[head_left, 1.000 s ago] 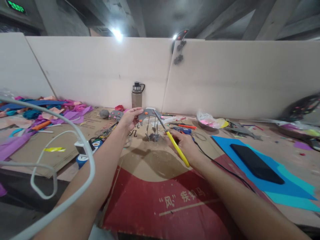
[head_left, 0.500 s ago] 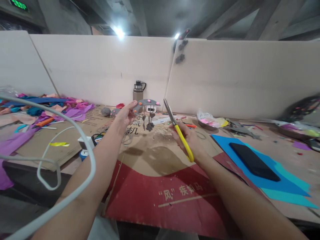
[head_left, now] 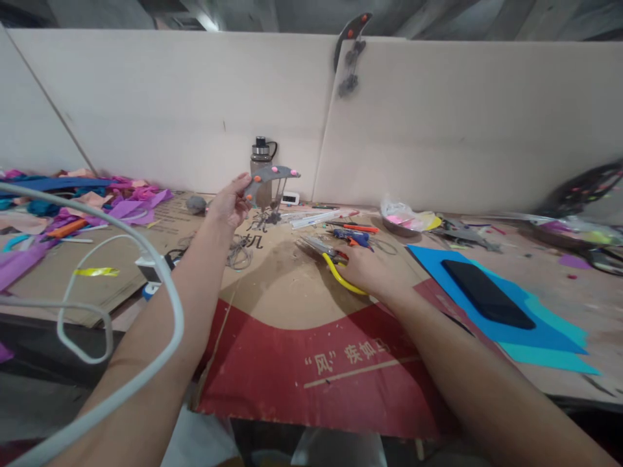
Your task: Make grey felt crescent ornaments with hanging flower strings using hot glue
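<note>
My left hand [head_left: 232,202] is closed on one end of a grey crescent-shaped hanging ornament [head_left: 267,173] with pink and orange dots. Small dark pieces dangle from it on strings, above the cardboard and in front of a bottle. Low over the cardboard [head_left: 287,311], my right hand [head_left: 366,267] grips a pair of scissors [head_left: 343,275] by the yellow handles. Their metal blades point to the far left, at or just above the surface. Beyond that hand lie a blue tool [head_left: 354,238] and an orange-red pen-like item [head_left: 360,227].
A bottle [head_left: 261,159] stands by the white partition [head_left: 160,104], where a similar crescent ornament [head_left: 351,32] hangs. Coloured scraps [head_left: 117,201] heap up at left. A white cable [head_left: 178,311] loops across the left foreground. At right, a black phone [head_left: 487,293] rests on blue sheets [head_left: 428,259].
My right hand has lowered the scissors from upright in the air to near the cardboard. My left hand still holds the ornament, whose dangling pieces have swung. The view has tilted down.
</note>
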`<state>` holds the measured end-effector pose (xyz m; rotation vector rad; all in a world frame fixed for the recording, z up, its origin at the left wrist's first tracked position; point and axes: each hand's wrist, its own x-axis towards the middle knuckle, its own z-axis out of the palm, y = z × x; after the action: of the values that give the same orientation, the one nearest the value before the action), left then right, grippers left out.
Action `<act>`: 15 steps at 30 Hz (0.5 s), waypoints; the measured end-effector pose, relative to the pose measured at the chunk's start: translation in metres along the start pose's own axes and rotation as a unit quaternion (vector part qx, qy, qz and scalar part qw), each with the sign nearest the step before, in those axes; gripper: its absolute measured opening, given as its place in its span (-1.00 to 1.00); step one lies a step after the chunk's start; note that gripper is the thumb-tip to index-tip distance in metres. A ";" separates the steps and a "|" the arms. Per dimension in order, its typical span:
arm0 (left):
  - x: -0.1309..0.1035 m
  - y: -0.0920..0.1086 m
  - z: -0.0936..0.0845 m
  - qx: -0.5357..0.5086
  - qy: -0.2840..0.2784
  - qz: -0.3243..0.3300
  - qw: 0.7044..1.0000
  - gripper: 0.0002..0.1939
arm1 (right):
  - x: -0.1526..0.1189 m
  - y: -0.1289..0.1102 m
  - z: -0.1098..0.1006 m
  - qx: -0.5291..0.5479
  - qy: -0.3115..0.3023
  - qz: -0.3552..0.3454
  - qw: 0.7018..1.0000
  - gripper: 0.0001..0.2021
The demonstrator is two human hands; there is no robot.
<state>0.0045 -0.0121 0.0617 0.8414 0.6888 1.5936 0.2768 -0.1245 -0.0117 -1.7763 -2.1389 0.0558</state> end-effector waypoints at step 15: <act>-0.025 -0.009 0.018 0.047 -0.110 -0.018 0.993 -0.78 | 0.037 -0.033 -0.037 0.504 0.120 0.031 0.855 -0.59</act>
<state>0.0262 -0.0351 0.0608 1.0517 0.6205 1.4183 0.2511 -0.1030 0.0401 -1.1149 -1.4044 0.7737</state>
